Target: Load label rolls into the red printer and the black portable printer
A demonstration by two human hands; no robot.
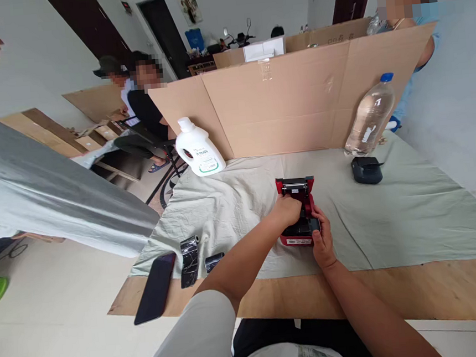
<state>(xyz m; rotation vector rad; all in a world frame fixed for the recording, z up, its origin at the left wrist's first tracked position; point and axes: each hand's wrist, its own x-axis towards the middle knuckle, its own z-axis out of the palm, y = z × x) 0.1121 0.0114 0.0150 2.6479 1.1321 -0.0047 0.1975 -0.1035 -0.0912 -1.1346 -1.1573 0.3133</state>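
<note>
My left hand [287,210] reaches into the open compartment of the small red printer [297,213], fingers curled down inside it; whether they hold anything there I cannot tell. My right hand [321,238] grips the printer's near right corner, closed around its edge to steady it. The printer sits on the pale cloth [411,213] at the middle of the table, its lid [294,184] already raised on the far side. I judge the opening step done and the work inside the bay in progress; the lid is not yet closed. At the near left lie two dark rolls [189,253] [214,260] and a black phone [155,287], untouched, the phone overhanging the wooden table edge [398,292]. A white jug [199,148] stands far left, a clear plastic bottle [369,116] leans far right against the cardboard screen [289,102], and a second, dark printer [366,170] rests just near the bottle. Nothing lies between my hands and the red printer; other people sit well apart beyond the screen.
</note>
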